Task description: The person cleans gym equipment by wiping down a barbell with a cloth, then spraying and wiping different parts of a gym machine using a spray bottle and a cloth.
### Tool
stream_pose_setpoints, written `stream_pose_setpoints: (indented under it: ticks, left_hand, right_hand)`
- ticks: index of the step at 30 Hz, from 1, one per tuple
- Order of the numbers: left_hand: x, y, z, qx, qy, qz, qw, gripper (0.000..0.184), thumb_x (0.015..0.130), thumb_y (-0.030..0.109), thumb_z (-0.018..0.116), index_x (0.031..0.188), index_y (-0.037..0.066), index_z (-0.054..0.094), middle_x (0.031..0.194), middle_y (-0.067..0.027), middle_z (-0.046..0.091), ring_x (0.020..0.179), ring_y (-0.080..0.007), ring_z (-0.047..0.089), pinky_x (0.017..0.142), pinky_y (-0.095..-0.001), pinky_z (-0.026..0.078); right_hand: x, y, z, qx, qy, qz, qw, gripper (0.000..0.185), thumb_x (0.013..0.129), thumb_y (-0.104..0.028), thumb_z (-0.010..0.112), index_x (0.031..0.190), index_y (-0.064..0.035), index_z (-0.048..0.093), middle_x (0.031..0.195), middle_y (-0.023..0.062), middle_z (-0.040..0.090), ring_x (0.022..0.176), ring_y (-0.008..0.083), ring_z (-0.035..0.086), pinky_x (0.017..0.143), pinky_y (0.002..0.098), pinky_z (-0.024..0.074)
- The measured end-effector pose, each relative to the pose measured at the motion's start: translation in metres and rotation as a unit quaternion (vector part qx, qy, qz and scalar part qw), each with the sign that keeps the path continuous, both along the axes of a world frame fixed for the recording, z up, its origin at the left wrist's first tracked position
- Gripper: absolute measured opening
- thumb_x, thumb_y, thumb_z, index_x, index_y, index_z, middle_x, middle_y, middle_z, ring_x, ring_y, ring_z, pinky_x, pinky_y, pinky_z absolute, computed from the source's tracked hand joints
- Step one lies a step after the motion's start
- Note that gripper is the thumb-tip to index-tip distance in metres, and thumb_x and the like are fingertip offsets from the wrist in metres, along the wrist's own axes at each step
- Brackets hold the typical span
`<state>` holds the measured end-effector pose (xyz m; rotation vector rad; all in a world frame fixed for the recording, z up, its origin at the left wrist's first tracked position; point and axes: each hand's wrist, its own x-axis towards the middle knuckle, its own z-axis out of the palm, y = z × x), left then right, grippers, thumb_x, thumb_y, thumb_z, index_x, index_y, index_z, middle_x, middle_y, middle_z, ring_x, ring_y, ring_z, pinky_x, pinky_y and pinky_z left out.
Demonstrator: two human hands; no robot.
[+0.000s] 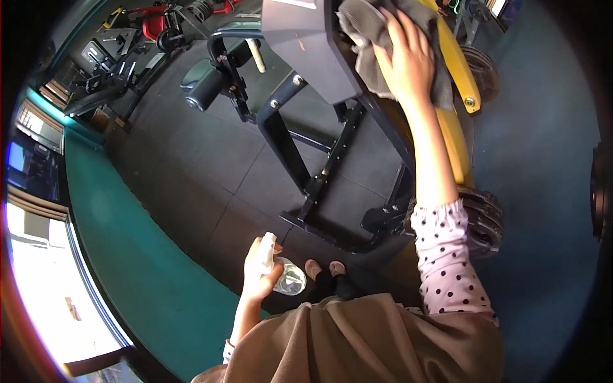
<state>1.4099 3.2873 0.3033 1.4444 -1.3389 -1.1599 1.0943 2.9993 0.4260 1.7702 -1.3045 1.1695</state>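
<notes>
My right hand reaches far forward and presses a grey cloth onto the upper part of a gym machine, its fingers lying spread over the fabric. Under and beside the cloth are the machine's dark grey cover and a yellow lever arm. Low in the view, my left hand is wrapped round the neck of a clear spray bottle with a white trigger head. Pale liquid shows inside the bottle, which is tilted.
The machine's black frame stands on dark floor tiles, with a padded roller at its left. Weight plates hang near my right sleeve. A teal wall with bright windows runs along the left. More equipment stands behind.
</notes>
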Motion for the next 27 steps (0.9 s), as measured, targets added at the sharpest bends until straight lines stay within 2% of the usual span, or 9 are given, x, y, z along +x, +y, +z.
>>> stream_pose_setpoints:
  ticks: [3,6,8,12,14,17,20,22,27]
  left_hand:
    - [0.006,0.005,-0.003,-0.009,-0.008,0.010,1.000,0.034,0.064,-0.004,0.058,0.098,0.002,0.058,0.092,-0.0078,0.054,0.088,-0.0212,0.058,0.079,-0.0321,0.047]
    - [0.011,0.014,-0.006,-0.032,-0.074,0.025,0.996,0.034,0.064,-0.004,0.058,0.097,0.002,0.058,0.091,-0.0089,0.053,0.086,-0.0228,0.058,0.076,-0.0327,0.047]
    - [0.013,0.025,-0.011,-0.017,-0.104,0.047,0.993,0.037,0.064,-0.002,0.057,0.101,0.002,0.058,0.093,-0.0091,0.054,0.086,-0.0230,0.057,0.076,-0.0331,0.047]
    - [0.012,0.042,-0.015,0.014,-0.126,0.072,0.989,0.044,0.064,-0.001,0.056,0.108,0.002,0.057,0.097,-0.0078,0.056,0.088,-0.0207,0.055,0.079,-0.0325,0.046]
    - [0.005,0.045,-0.015,0.032,-0.117,0.090,0.989,0.044,0.064,0.000,0.055,0.107,0.002,0.057,0.096,-0.0077,0.055,0.088,-0.0208,0.055,0.079,-0.0324,0.046]
    - [-0.007,0.044,-0.021,0.012,-0.140,0.059,0.988,0.040,0.064,-0.001,0.057,0.104,0.002,0.057,0.091,-0.0109,0.052,0.083,-0.0254,0.057,0.073,-0.0342,0.047]
    - [-0.025,0.040,-0.025,-0.011,-0.111,0.060,0.992,0.038,0.064,-0.001,0.057,0.102,0.001,0.057,0.091,-0.0110,0.053,0.082,-0.0252,0.057,0.073,-0.0338,0.047]
    - [-0.033,0.036,-0.019,-0.016,-0.109,0.040,0.993,0.038,0.063,0.000,0.057,0.102,0.002,0.057,0.092,-0.0102,0.052,0.083,-0.0235,0.056,0.074,-0.0331,0.047]
    - [-0.037,0.038,-0.009,-0.005,-0.058,0.034,0.998,0.041,0.063,0.002,0.055,0.104,0.003,0.057,0.095,-0.0079,0.053,0.088,-0.0200,0.054,0.078,-0.0325,0.045]
  right_hand:
    - [-0.025,0.049,-0.050,0.033,-0.023,-0.120,0.992,0.062,0.078,-0.032,0.071,0.135,-0.0257,0.048,0.137,0.0049,0.049,0.121,0.0294,0.049,0.094,0.0466,0.0430]
    - [-0.047,0.086,-0.091,0.054,-0.046,-0.186,0.980,0.058,0.084,-0.037,0.064,0.134,-0.0133,0.048,0.138,0.0105,0.047,0.124,0.0319,0.046,0.100,0.0471,0.0362]
    - [-0.049,0.088,-0.103,0.034,-0.052,-0.206,0.977,0.057,0.085,-0.039,0.062,0.132,-0.0102,0.048,0.138,0.0121,0.047,0.124,0.0315,0.045,0.101,0.0476,0.0338]
    - [-0.037,0.045,-0.077,-0.003,-0.053,-0.240,0.969,0.048,0.083,-0.041,0.061,0.117,-0.0084,0.053,0.126,0.0122,0.053,0.113,0.0333,0.051,0.091,0.0480,0.0381]
    - [-0.021,0.019,-0.046,-0.017,-0.050,-0.244,0.968,0.042,0.082,-0.042,0.060,0.109,-0.0102,0.054,0.110,0.0121,0.055,0.102,0.0337,0.054,0.083,0.0503,0.0407]
    - [-0.014,-0.004,-0.022,-0.027,-0.031,-0.256,0.966,0.039,0.085,-0.049,0.055,0.100,-0.0135,0.054,0.096,0.0110,0.052,0.093,0.0333,0.055,0.077,0.0515,0.0424]
    - [-0.017,0.004,-0.027,-0.037,-0.032,-0.229,0.972,0.041,0.085,-0.052,0.055,0.100,-0.0138,0.053,0.098,0.0105,0.052,0.094,0.0329,0.055,0.076,0.0507,0.0431]
    - [-0.023,0.024,-0.038,-0.004,-0.016,-0.230,0.973,0.041,0.085,-0.051,0.059,0.104,-0.0146,0.054,0.109,0.0100,0.054,0.101,0.0319,0.053,0.078,0.0505,0.0435]
    - [-0.055,0.077,-0.097,0.033,-0.018,-0.246,0.969,0.042,0.084,-0.043,0.063,0.114,-0.0142,0.055,0.125,0.0091,0.052,0.110,0.0320,0.050,0.087,0.0489,0.0399]
